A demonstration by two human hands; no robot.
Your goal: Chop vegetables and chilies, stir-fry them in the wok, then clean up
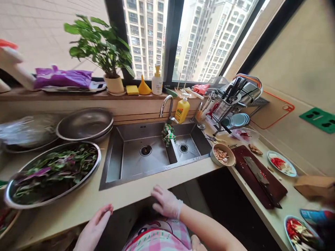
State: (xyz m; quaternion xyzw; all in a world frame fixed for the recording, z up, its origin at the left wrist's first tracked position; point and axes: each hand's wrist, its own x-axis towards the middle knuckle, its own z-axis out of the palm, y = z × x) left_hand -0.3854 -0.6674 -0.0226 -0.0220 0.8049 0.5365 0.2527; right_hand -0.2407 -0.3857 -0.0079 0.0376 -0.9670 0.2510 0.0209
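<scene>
My left hand (96, 226), in a thin clear glove, is held low in front of the counter edge with nothing in it, its fingers loosely curved and apart from the thumb. My right hand (166, 202), gloved too, hovers by the front edge of the sink counter, fingers spread and holding nothing. Beyond them lies a steel double sink (146, 167) with bare basins; a green checked cloth (169, 134) hangs over its divider near the faucet (166, 104). To the left, a large metal bowl (98, 164) holds leafy greens (60, 167).
A metal basin (85, 123) and a plastic-covered bowl (28, 130) stand back left. At right are a garlic basket (222, 155), a cleaver (255, 170) on a dark board (272, 188), plates of cut peppers (281, 164) and a dish rack (222, 108). A yellow bottle (182, 111) stands behind the sink.
</scene>
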